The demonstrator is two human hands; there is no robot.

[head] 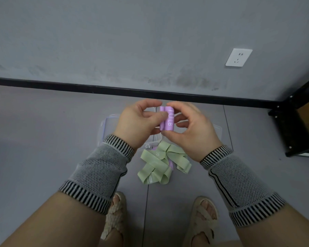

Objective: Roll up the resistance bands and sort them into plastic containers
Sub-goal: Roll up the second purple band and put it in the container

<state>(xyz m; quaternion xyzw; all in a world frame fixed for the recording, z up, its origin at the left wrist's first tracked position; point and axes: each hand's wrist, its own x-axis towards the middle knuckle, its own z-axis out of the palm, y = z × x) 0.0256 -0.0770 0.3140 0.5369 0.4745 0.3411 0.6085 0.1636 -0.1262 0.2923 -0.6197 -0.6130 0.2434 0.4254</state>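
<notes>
A purple resistance band (pixel 166 118), rolled into a short thick bundle with white lettering, is held up between both hands. My left hand (pixel 138 122) pinches its left side with thumb and fingers. My right hand (pixel 192 129) curls round its right side and bottom. Below them on the floor lies a loose pile of pale green bands (pixel 160 166), with a bit of another purple band showing underneath. A clear plastic container (pixel 107 129) sits on the floor behind my left hand, and a second clear container (pixel 218 131) is mostly hidden behind my right hand.
A grey wall with a black skirting strip (pixel 96 88) runs across the back, with a white socket (pixel 238 57) on it. A black metal frame (pixel 296 125) stands at the right. My sandalled feet (pixel 201 218) are at the bottom.
</notes>
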